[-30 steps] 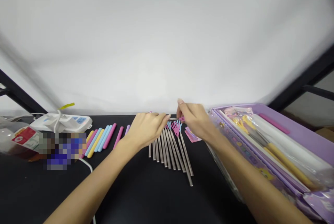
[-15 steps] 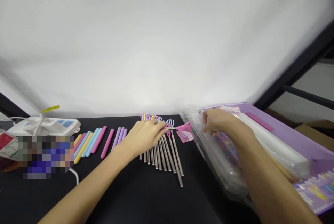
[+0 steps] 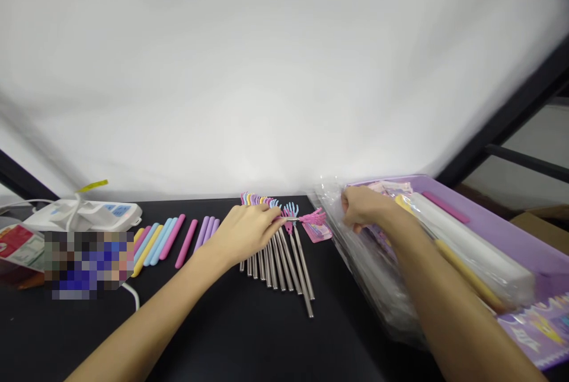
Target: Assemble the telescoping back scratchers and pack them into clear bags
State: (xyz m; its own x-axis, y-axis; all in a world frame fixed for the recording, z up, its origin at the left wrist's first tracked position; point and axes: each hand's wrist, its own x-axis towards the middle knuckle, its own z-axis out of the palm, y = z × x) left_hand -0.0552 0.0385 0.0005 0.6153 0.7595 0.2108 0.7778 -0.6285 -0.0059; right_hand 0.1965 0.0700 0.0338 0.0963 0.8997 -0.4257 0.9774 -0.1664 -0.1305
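Left hand: the left hand (image 3: 249,228) reached in from seven o'clock, back of the hand uppermost; its grip was pinching the metal shaft of a back scratcher (image 3: 311,217) between thumb and fingers.
Held scratcher: its pink, hand-shaped head pointed to three o'clock, clear of the fingertips, just above a small pink card (image 3: 319,234).
Right hand: the right hand (image 3: 365,207) came in from five o'clock, its grip curled inward at the far end of some clear plastic sleeves (image 3: 368,281); whether it pinched the plastic, I could not tell.
Scratcher row: other back scratchers (image 3: 284,263) lay fanned on the black table (image 3: 249,334), partly under the left hand, bare metal ends toward six o'clock, small coloured heads toward twelve; a blue head (image 3: 291,209) showed between the left hand and the held pink one.
Coloured tubes: smooth tubes (image 3: 166,239) in yellow, pink and blue lay side by side at nine o'clock from the left hand; three purple tubes (image 3: 207,231) lay nearer to it.
Purple box: at four o'clock from the right hand, the purple box (image 3: 502,236) held a plastic-wrapped white roll (image 3: 471,245), a magenta tube (image 3: 446,207) and a yellow handle (image 3: 471,278).
Power strip: the white power strip (image 3: 128,215) lay beyond the coloured tubes, toward ten o'clock from them.
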